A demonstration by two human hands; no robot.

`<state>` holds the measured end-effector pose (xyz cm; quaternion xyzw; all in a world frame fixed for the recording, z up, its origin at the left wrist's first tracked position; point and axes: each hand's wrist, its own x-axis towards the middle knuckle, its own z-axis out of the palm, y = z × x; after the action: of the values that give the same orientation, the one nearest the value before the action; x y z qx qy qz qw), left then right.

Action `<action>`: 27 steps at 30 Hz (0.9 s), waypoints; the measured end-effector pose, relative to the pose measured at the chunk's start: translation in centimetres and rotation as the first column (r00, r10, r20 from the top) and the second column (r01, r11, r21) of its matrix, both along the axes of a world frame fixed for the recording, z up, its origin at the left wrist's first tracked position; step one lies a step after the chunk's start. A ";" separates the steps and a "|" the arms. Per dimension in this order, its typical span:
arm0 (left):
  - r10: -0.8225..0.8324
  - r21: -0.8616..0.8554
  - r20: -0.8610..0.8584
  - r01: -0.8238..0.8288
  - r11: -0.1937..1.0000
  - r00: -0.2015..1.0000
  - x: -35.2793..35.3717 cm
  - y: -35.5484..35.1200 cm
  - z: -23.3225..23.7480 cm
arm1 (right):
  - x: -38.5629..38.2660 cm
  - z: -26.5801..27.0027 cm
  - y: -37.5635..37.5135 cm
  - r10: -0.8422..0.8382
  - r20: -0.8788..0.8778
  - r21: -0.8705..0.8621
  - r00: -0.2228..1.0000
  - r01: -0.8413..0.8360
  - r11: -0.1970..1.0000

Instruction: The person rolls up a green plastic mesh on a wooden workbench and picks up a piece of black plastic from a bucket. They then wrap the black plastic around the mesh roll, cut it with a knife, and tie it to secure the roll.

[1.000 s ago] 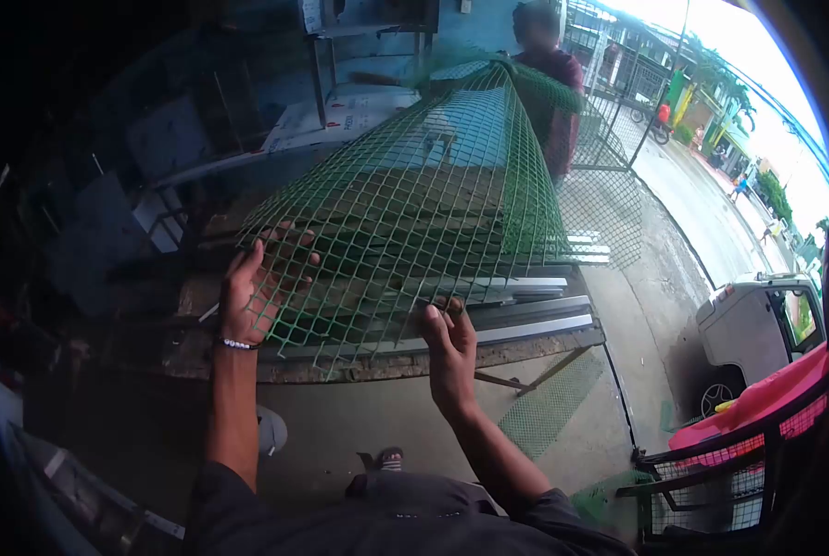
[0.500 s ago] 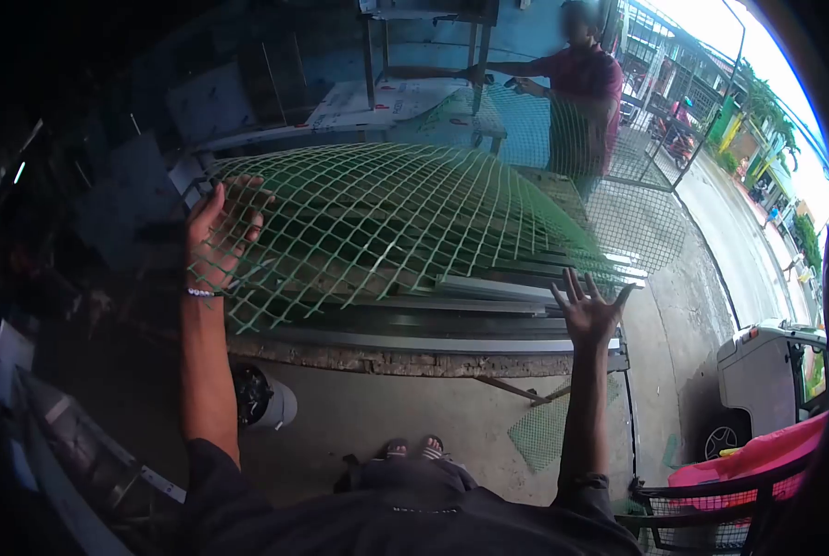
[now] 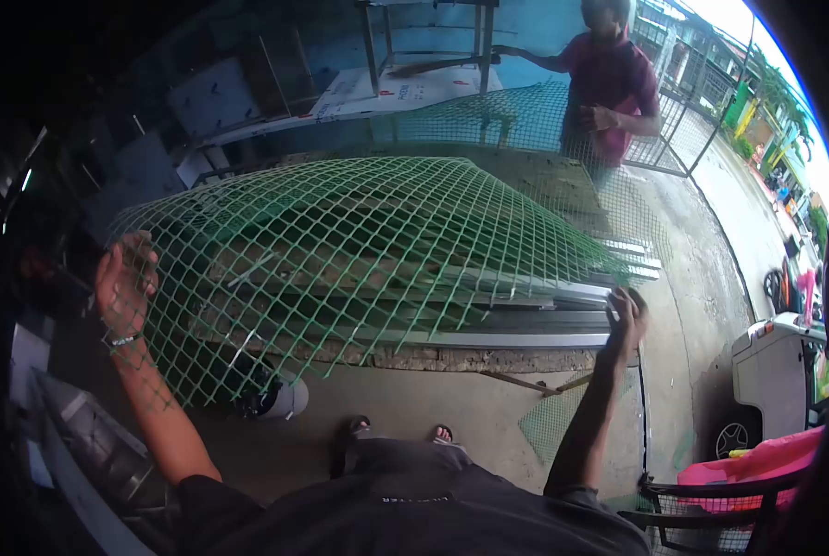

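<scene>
A sheet of green plastic mesh [image 3: 340, 241] bulges upward over a worn wooden workbench [image 3: 414, 358]. At its left edge is my left hand [image 3: 127, 283], its fingers curled at the mesh and strands crossing in front of part of it. My right hand [image 3: 626, 320] is at the mesh's right corner with its fingers bent closed on the edge; the fingertips are partly hidden. Under the mesh, long silver metal bars [image 3: 525, 339] lie along the bench.
Across the bench stands a person in a dark red shirt [image 3: 613, 88], one arm reaching to a metal frame [image 3: 488, 46]. A bucket [image 3: 289, 398] is below the bench. More mesh [image 3: 549, 422] hangs under the right end. Pink cloth [image 3: 757, 459] and a white vehicle [image 3: 771, 371] are at right.
My left hand and the mesh's left edge have moved left and down. My right hand, spread before, has moved right and closed at the mesh corner. The other person's near hand has left the mesh.
</scene>
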<state>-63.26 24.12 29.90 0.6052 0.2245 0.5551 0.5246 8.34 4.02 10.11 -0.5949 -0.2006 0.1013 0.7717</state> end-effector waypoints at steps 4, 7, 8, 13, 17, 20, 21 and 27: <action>0.021 -0.077 0.072 -0.015 0.997 0.997 4.8 -3.7 0.3 | -12.4 13.1 -1.7 0.154 0.730 -0.041 0.666 -0.183 0.982; -0.088 -0.054 0.180 0.099 0.994 0.980 9.1 -4.7 2.0 | -24.7 21.7 -1.8 0.385 0.922 -0.361 -0.027 -0.414 0.836; -0.165 -0.014 0.071 0.166 0.986 0.984 10.0 -4.8 2.9 | -26.1 21.6 -0.3 0.212 0.939 -0.305 -0.271 -0.370 0.878; -0.223 0.060 0.021 0.221 0.973 0.975 12.0 -4.6 3.7 | -36.6 22.7 1.5 0.244 0.927 -0.298 -0.284 -0.165 0.940; -0.483 0.166 0.158 0.459 0.873 0.861 7.2 -2.2 -0.2 | -38.3 21.1 -2.5 0.284 0.898 -0.306 0.336 0.011 0.952; 0.491 0.609 0.249 -0.529 0.591 0.835 2.0 1.4 -8.8 | -32.9 16.5 -8.4 0.287 0.936 -0.351 0.206 0.629 0.693; 0.474 0.607 0.232 -0.507 0.612 0.850 1.1 2.8 -10.9 | -31.4 15.1 -10.4 0.368 0.898 -0.426 0.241 0.686 0.590; 0.620 0.824 -0.191 -0.219 0.522 0.761 -2.0 9.2 -19.6 | -27.3 4.9 -21.7 0.328 0.869 -0.491 0.371 0.567 0.661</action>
<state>-65.25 33.33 10.33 0.8045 0.2319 0.5467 -0.0066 -18.99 -17.72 15.01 -0.8141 -0.4833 -0.2397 0.2152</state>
